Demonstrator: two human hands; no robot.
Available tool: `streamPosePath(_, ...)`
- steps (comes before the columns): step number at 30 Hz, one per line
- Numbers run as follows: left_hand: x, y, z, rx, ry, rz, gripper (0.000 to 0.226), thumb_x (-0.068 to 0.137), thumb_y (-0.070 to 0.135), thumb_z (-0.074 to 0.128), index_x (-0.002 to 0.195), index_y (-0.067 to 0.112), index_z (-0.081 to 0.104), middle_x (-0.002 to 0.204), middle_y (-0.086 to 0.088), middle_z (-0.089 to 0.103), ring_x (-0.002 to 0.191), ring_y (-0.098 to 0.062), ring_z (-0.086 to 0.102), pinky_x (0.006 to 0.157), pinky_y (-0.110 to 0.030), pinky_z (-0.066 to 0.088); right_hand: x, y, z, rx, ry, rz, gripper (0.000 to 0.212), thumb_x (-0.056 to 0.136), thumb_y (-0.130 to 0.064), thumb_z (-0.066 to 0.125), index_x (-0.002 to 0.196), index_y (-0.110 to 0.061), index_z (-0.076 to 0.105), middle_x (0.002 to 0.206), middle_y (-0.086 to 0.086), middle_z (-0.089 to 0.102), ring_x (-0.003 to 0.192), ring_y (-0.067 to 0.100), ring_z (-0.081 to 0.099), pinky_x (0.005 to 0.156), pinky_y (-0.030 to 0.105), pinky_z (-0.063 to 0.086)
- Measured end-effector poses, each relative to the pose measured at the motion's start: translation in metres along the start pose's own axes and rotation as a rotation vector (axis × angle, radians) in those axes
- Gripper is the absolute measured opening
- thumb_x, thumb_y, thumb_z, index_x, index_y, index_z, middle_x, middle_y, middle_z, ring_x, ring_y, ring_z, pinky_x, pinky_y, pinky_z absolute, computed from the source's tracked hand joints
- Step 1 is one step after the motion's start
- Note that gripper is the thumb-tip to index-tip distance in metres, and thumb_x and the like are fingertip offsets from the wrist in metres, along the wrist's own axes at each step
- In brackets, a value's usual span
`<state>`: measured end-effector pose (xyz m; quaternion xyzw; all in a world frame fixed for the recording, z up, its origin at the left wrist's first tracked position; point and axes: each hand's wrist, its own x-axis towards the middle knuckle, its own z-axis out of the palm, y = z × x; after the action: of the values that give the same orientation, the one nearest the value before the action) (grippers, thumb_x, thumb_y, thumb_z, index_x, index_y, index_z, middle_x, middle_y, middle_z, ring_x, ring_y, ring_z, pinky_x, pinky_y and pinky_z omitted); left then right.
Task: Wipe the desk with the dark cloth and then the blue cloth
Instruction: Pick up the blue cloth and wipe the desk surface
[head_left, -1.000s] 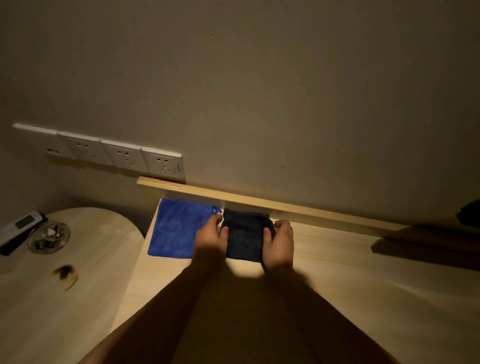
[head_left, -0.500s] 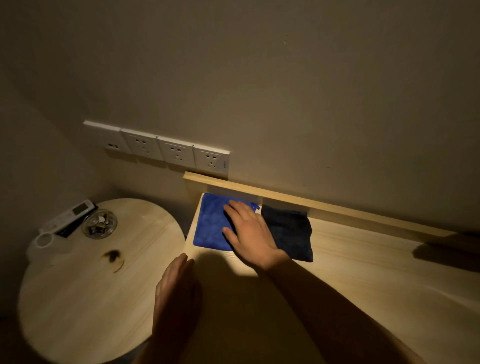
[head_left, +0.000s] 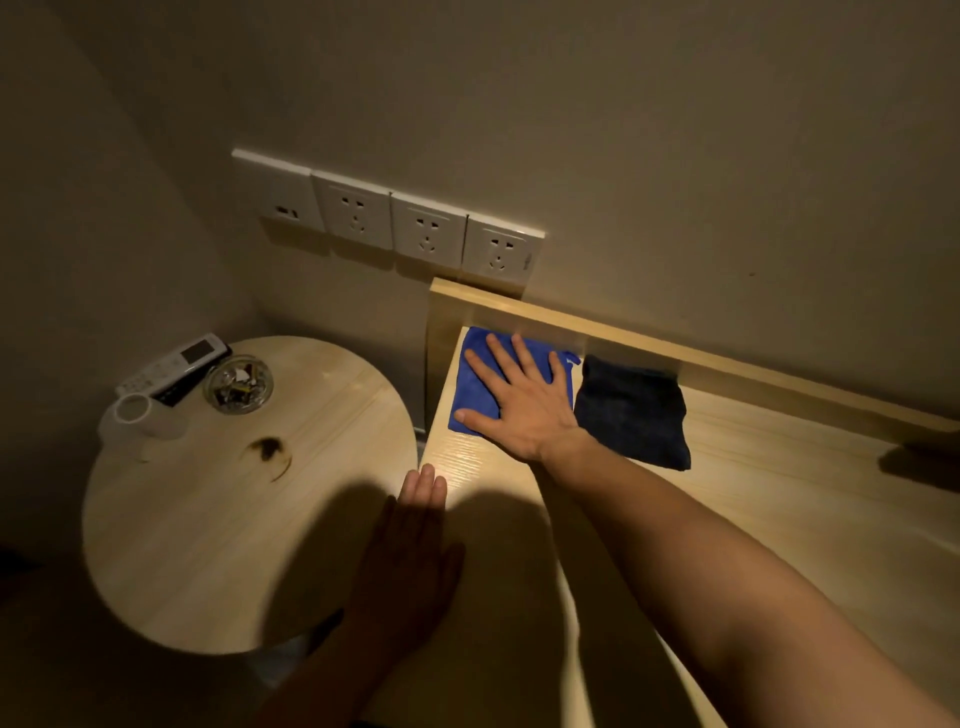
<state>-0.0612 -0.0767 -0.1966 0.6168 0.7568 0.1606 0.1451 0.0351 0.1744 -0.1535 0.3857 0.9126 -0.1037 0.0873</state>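
Head view: right hand (head_left: 524, 402) lies flat on the blue cloth (head_left: 475, 387), its grip spread wide with the fingers fanned and pinching nothing. That cloth sits at the back left corner of the tabletop (head_left: 779, 519), against the raised wooden ledge (head_left: 623, 335). Just to its right, apart from the hand, lies the dark cloth (head_left: 631, 413). Left hand (head_left: 410, 561) rests palm down at the tabletop's left edge, fingers extended together, holding nothing.

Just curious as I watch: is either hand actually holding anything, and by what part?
Nothing is gripped. The right hand lies flat, fingers spread, on the blue cloth; the left hand is empty by the desk edge.
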Motion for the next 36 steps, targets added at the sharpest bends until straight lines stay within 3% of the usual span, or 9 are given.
streamPosePath(5, 0.002, -0.001, -0.002, -0.242, 0.019, -0.039, 0.072, 0.093, 0.025, 0.063, 0.158, 0.007, 0.038, 0.167, -0.004, 0.021, 0.156, -0.019, 0.014, 0.123, -0.041, 0.013, -0.008, -0.007, 0.008, -0.029, 0.006, 0.031, 0.090, 0.089, -0.091, 0.019, 0.164, -0.047, -0.008, 0.176, -0.008, -0.010, 0.162, 0.025, -0.012, 0.125, 0.064, -0.006)
streamPosePath(8, 0.000, -0.007, 0.002, -0.283, 0.083, 0.025, 0.060, 0.095, 0.018, 0.050, 0.153, 0.000, 0.045, 0.164, -0.006, 0.029, 0.157, -0.017, 0.019, 0.127, -0.031, 0.017, -0.017, -0.012, 0.013, -0.042, 0.011, 0.031, 0.089, 0.090, -0.089, 0.019, 0.164, -0.046, -0.006, 0.176, -0.008, -0.009, 0.162, 0.025, -0.010, 0.125, 0.063, -0.006)
streamPosePath(10, 0.003, -0.004, -0.003, -0.317, 0.058, -0.013, 0.064, 0.097, 0.023, 0.039, 0.157, 0.003, 0.038, 0.166, -0.001, 0.018, 0.156, -0.011, 0.011, 0.128, -0.035, 0.015, -0.028, -0.017, 0.018, -0.050, 0.021, 0.025, 0.089, 0.090, -0.090, 0.017, 0.164, -0.046, -0.006, 0.176, -0.008, -0.009, 0.162, 0.025, -0.009, 0.126, 0.063, -0.005)
streamPosePath(13, 0.002, 0.001, -0.010, -0.415, -0.024, -0.089, 0.064, 0.105, 0.031, 0.031, 0.166, 0.017, 0.016, 0.169, 0.014, -0.001, 0.154, 0.003, -0.007, 0.122, -0.015, -0.002, -0.050, -0.026, 0.027, -0.053, 0.033, 0.013, 0.090, 0.089, -0.091, 0.016, 0.164, -0.047, -0.006, 0.176, -0.009, -0.009, 0.162, 0.024, -0.010, 0.126, 0.063, -0.005)
streamPosePath(15, -0.002, 0.003, -0.013, -0.446, -0.032, -0.097, 0.062, 0.110, 0.027, 0.035, 0.167, 0.023, 0.010, 0.171, 0.018, -0.005, 0.154, 0.006, -0.010, 0.119, -0.011, -0.005, -0.068, -0.032, 0.032, -0.053, 0.038, 0.003, 0.089, 0.089, -0.090, 0.016, 0.164, -0.047, -0.006, 0.176, -0.009, -0.009, 0.162, 0.023, -0.010, 0.126, 0.063, -0.005)
streamPosePath(18, -0.005, 0.005, -0.016, -0.490, -0.055, -0.120, 0.061, 0.112, 0.026, 0.035, 0.167, 0.023, 0.009, 0.174, 0.014, -0.002, 0.158, 0.001, -0.007, 0.128, -0.024, 0.002, -0.097, -0.040, 0.042, -0.056, 0.046, -0.010, 0.089, 0.089, -0.090, 0.014, 0.164, -0.047, -0.006, 0.176, -0.009, -0.009, 0.162, 0.022, -0.011, 0.127, 0.063, -0.006)
streamPosePath(24, -0.006, 0.004, -0.016, -0.514, -0.063, -0.119, 0.057, 0.113, 0.030, 0.030, 0.167, 0.021, 0.012, 0.176, 0.009, 0.001, 0.159, -0.003, -0.004, 0.131, -0.033, 0.006, -0.161, -0.059, 0.058, -0.009, 0.038, -0.014, 0.090, 0.088, -0.092, 0.016, 0.163, -0.048, -0.006, 0.175, -0.011, -0.011, 0.161, 0.020, -0.014, 0.126, 0.062, -0.009)
streamPosePath(30, -0.005, 0.002, -0.014, -0.448, -0.060, -0.101, 0.058, 0.114, 0.036, 0.027, 0.167, 0.015, 0.013, 0.177, 0.003, 0.003, 0.160, -0.008, -0.003, 0.130, -0.030, 0.003, -0.224, -0.081, 0.067, 0.021, -0.012, -0.038, 0.104, 0.080, -0.099, 0.027, 0.164, -0.046, -0.008, 0.174, -0.012, -0.015, 0.160, 0.020, -0.021, 0.125, 0.062, -0.014)
streamPosePath(36, -0.005, 0.005, -0.013, -0.346, -0.052, -0.078, 0.063, 0.113, 0.035, 0.031, 0.167, 0.010, 0.011, 0.177, -0.003, 0.002, 0.161, -0.013, -0.005, 0.125, -0.025, -0.002, -0.271, -0.098, 0.088, 0.072, 0.043, -0.068, 0.074, 0.102, -0.075, 0.027, 0.166, -0.044, 0.008, 0.175, -0.012, -0.004, 0.162, 0.017, -0.011, 0.125, 0.054, -0.013)
